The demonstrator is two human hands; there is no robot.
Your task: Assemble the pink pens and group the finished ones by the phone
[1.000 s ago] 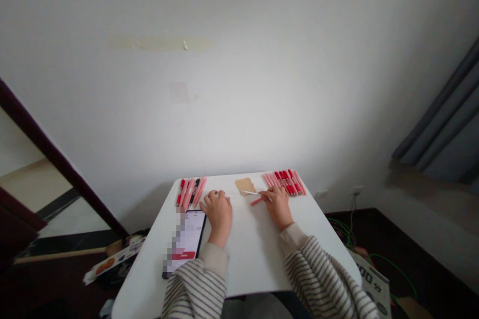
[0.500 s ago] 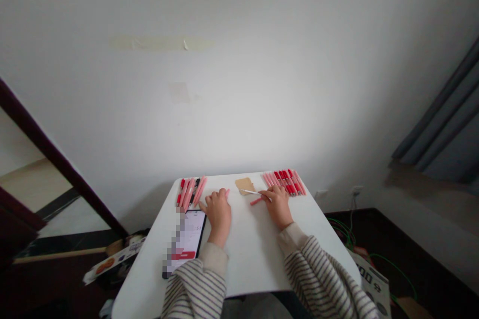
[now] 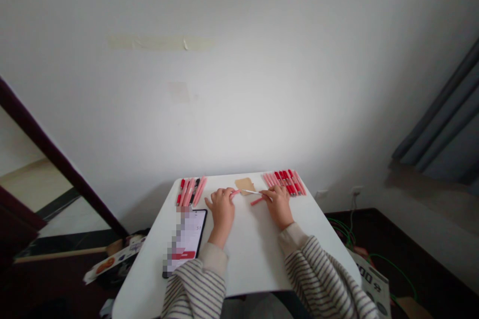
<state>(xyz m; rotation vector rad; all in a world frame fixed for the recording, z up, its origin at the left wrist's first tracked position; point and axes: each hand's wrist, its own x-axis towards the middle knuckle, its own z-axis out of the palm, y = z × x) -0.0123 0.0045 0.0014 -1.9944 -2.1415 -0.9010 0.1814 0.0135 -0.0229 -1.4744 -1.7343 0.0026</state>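
Observation:
Near the middle of the white table, my left hand [image 3: 222, 204] is closed on a pink pen part [image 3: 235, 193], its tip pointing right. The thumb sticks out to the left. My right hand [image 3: 278, 204] pinches a thin white pen refill [image 3: 252, 191] whose darker tip points left, close to the pink part. Another pink pen piece [image 3: 257, 201] pokes out from under the right fingers; whether they grip it or merely cover it, I cannot tell. Just behind the refill lies a tan paper piece [image 3: 244, 184].
Pink, red and black pens [image 3: 190, 192] lie in a group at the back left. A row of pink and red pens [image 3: 286, 183] is at the back right. A phone [image 3: 190, 241] lies left of my left forearm. The wall [image 3: 239, 124] rises behind the white table [image 3: 250, 264].
My left hand has moved right and turned, bringing the pink pen part close to the refill's tip. The right hand has stayed almost in place.

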